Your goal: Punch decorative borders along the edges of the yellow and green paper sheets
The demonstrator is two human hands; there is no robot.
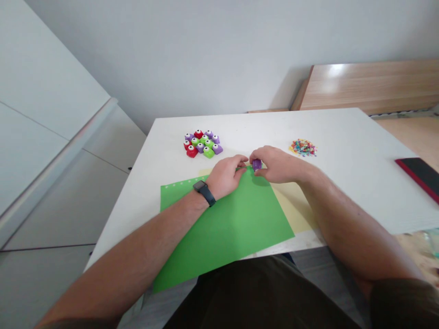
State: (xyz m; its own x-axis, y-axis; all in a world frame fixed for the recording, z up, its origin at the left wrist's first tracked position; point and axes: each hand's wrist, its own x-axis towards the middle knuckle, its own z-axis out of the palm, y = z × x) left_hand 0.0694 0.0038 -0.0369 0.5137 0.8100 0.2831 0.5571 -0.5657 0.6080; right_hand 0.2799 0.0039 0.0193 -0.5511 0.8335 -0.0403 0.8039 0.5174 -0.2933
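A green paper sheet (226,224) lies slanted on the white table, over a pale yellow sheet (295,205). Along its far edge, toward the left, runs a row of small punched shapes. My right hand (274,164) grips a purple craft punch (257,165) between thumb and fingers at the far edge of the green paper, near its right corner. My left hand (228,174), with a dark watch on the wrist, pinches that same far edge just left of the punch. How the paper sits in the punch is hidden.
A cluster of red, green and purple punches (203,143) stands at the back left of the table (343,183). A heap of colourful paper bits (303,147) lies back right. A dark, red-edged object (420,176) is far right.
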